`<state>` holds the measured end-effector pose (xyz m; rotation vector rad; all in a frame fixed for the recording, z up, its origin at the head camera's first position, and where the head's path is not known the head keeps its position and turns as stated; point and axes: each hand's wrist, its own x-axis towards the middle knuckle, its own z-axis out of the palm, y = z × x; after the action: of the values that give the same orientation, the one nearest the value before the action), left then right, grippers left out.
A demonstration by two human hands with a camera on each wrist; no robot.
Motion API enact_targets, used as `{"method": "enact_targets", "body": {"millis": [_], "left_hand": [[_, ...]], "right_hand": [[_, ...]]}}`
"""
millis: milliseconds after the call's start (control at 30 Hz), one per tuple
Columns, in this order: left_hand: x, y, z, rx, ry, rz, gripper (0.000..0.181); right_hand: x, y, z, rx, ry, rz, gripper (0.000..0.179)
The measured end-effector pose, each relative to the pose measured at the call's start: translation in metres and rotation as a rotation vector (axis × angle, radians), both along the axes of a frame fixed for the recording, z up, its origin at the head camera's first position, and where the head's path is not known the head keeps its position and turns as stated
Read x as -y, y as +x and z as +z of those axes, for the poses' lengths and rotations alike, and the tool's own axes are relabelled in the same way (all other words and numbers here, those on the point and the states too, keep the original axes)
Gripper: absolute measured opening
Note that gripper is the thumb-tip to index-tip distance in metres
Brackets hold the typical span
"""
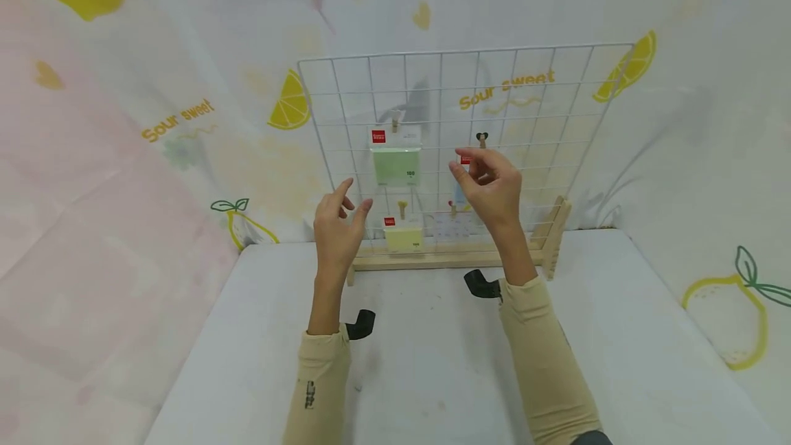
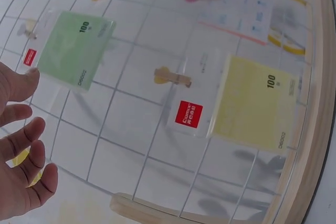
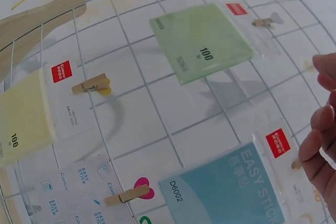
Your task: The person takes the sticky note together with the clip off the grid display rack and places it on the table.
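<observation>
My left hand [image 1: 336, 229] is held before the left part of a white wire grid panel [image 1: 457, 98], thumb and fingers apart, holding nothing. Closest to it in the left wrist view is a green sticky-note pack [image 2: 79, 51], clipped to the wires. My right hand [image 1: 494, 184], fingers loosely bent, hovers by a blue sticky-note pack [image 3: 220, 190] and partly covers it in the head view. No object shows between its fingertips. A small wooden clothespin [image 1: 482, 141] stands just above this hand. Lower down hang a yellow sticky-note pack [image 2: 257, 103] and a pale patterned pack [image 3: 73, 192].
The grid stands in a wooden base [image 1: 445, 261] on a white table [image 1: 420, 362]. More clothespins hold the packs, including one with a yellow top [image 2: 173, 77] and one with a pink heart [image 3: 128, 195]. A lemon-print cloth [image 1: 204, 40] hangs behind.
</observation>
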<state>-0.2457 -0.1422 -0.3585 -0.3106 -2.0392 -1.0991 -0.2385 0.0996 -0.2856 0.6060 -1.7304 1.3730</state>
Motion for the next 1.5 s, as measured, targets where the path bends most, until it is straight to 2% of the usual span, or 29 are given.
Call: {"method": "enact_targets", "body": {"millis": [233, 433, 567, 700, 900, 1200, 1300, 1500], "left_hand": [[-0.003, -0.004, 0.004, -0.037, 0.031, 0.006, 0.044], [-0.008, -0.004, 0.006, -0.003, 0.079, -0.029, 0.045], [-0.01, -0.005, 0.008, -0.012, 0.087, -0.024, 0.044], [-0.011, -0.008, 0.012, -0.017, 0.094, -0.017, 0.043], [-0.014, -0.011, 0.012, 0.014, 0.099, -0.033, 0.042], [-0.019, -0.015, 0.008, 0.041, 0.129, -0.039, 0.043], [-0.021, -0.017, 0.01, 0.036, 0.14, -0.047, 0.042], [-0.023, -0.02, 0.015, 0.02, 0.147, -0.051, 0.041]], "right_hand": [[0.004, -0.006, 0.004, -0.006, 0.011, 0.016, 0.019], [0.007, -0.009, 0.009, -0.015, 0.02, 0.05, 0.019], [0.013, -0.011, 0.014, -0.02, 0.03, 0.066, 0.019], [0.017, -0.013, 0.02, -0.025, 0.03, 0.055, 0.021], [0.021, -0.016, 0.024, -0.041, 0.039, 0.04, 0.023], [0.027, -0.019, 0.03, 0.045, 0.053, 0.027, 0.024], [0.029, -0.026, 0.032, 0.021, 0.052, 0.036, 0.025], [0.033, -0.054, 0.026, -0.031, 0.088, 0.033, 0.029]]}}
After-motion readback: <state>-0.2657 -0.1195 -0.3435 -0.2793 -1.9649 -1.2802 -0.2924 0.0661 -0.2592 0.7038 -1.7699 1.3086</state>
